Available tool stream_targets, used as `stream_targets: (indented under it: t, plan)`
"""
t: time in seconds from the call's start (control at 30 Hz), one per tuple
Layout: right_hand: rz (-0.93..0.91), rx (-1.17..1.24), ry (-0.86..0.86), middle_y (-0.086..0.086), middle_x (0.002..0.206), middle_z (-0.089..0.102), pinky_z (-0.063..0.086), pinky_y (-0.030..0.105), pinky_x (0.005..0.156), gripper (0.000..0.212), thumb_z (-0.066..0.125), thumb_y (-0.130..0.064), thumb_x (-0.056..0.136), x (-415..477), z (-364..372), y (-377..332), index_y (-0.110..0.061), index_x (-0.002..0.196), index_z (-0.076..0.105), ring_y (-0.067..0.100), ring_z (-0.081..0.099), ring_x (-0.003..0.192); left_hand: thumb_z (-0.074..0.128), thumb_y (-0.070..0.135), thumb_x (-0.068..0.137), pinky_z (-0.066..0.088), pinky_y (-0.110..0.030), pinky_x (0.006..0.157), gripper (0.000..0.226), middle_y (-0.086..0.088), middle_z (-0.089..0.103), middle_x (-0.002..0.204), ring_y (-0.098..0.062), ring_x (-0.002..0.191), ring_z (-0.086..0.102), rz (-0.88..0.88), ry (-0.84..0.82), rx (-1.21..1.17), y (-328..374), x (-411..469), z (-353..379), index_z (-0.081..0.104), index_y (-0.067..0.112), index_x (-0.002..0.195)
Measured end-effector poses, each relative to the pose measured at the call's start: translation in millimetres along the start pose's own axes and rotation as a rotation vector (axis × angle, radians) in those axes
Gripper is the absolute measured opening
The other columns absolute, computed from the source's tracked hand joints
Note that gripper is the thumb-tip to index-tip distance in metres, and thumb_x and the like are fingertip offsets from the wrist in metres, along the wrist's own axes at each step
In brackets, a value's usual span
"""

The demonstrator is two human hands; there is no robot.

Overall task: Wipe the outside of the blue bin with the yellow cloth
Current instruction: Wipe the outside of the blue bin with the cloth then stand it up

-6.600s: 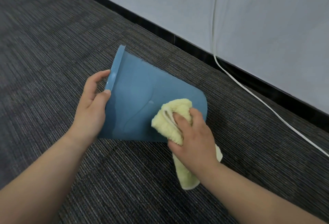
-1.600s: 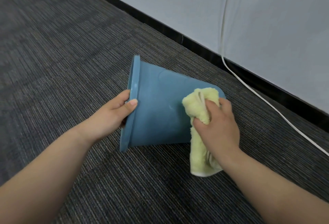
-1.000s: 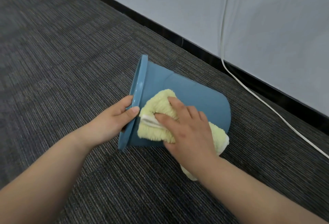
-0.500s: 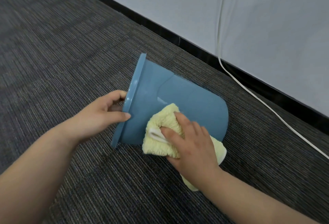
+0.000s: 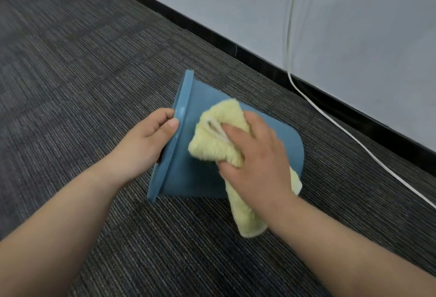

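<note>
The bin (image 5: 200,171) lies on its side on the carpet (image 5: 70,72), its rim pointing left and its flat base toward the wall (image 5: 354,25). Its lower edge touches the carpet; the upper side faces up at the person bending over it.

The left hand (image 5: 144,145) grips the bin's rim about halfway along, thumb on the outer lip and fingers curled round into the mouth, out of sight. It is closed on the rim, holding the bin in place.

The right hand (image 5: 257,162) lies on top of the bin's side wall, clutching the cloth (image 5: 217,138) and pressing it against the blue surface. The fingers are bent over a bunched wad of the cloth near the rim end of the bin, just beside the left thumb but not touching it. The rest of the cloth trails back under the palm and wrist, hanging past the bin's lower edge down to the carpet on the near side.

Beyond the bin, a black skirting (image 5: 259,60) runs along the foot of the wall, and a white cable (image 5: 289,37) drops down the wall and runs across the carpet to the bin's right, well apart from it.
</note>
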State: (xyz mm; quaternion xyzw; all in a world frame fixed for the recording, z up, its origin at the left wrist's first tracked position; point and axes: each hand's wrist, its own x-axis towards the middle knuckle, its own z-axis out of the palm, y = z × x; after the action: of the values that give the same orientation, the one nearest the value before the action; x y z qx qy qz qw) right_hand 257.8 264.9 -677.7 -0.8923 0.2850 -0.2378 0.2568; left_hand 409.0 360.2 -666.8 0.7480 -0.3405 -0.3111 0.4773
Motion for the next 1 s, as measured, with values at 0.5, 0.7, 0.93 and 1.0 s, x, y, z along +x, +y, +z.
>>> stream_targets:
  t: [0.5, 0.7, 0.93, 1.0]
  plan:
    - [-0.161, -0.118, -0.22, 0.008, 0.127, 0.055, 0.033, 0.04, 0.077, 0.046, 0.074, -0.017, 0.06, 15.7, -11.8, -14.7, -0.019, 0.104, 0.064, 0.033, 0.051, 0.093, 0.037, 0.034, 0.089, 0.039, -0.018, 0.044, 0.019, 0.001, 0.05, 0.067, -0.005, 0.052, 0.046, -0.04, -0.088, 0.008, 4.7, 3.3, -1.9, 0.054, 0.031, 0.082]
    - [-0.321, -0.219, -0.255, 0.004, 0.113, 0.066, 0.047, 0.029, 0.069, 0.056, 0.082, -0.036, 0.038, -15.4, 5.5, -20.0, -0.026, 0.091, 0.068, 0.024, 0.062, 0.076, 0.036, 0.029, 0.091, 0.039, -0.021, 0.043, 0.021, 0.011, 0.054, 0.054, -0.005, 0.048, 0.046, -0.069, -0.055, 0.003, -0.3, -1.4, -3.8, 0.054, 0.032, 0.081]
    - [0.054, -0.07, -0.125, 0.022, 0.121, 0.053, 0.046, 0.042, 0.076, 0.058, 0.077, -0.02, 0.056, -22.8, 10.5, 7.8, -0.01, 0.11, 0.058, 0.039, 0.056, 0.093, 0.033, 0.03, 0.092, 0.041, -0.023, 0.049, 0.021, 0.019, 0.059, 0.05, 0.004, 0.044, 0.049, -0.116, -0.061, 0.013, 0.1, -5.8, -3.5, 0.052, 0.03, 0.085]
    - [0.178, -0.05, -0.091, 0.018, 0.129, 0.043, 0.04, 0.04, 0.081, 0.054, 0.066, -0.021, 0.069, -22.5, 9.0, 15.3, -0.011, 0.119, 0.049, 0.036, 0.048, 0.101, 0.032, 0.029, 0.092, 0.043, -0.019, 0.046, 0.021, 0.019, 0.06, 0.05, 0.004, 0.044, 0.05, -0.117, -0.061, 0.008, 1.9, -6.3, -2.7, 0.052, 0.03, 0.085]
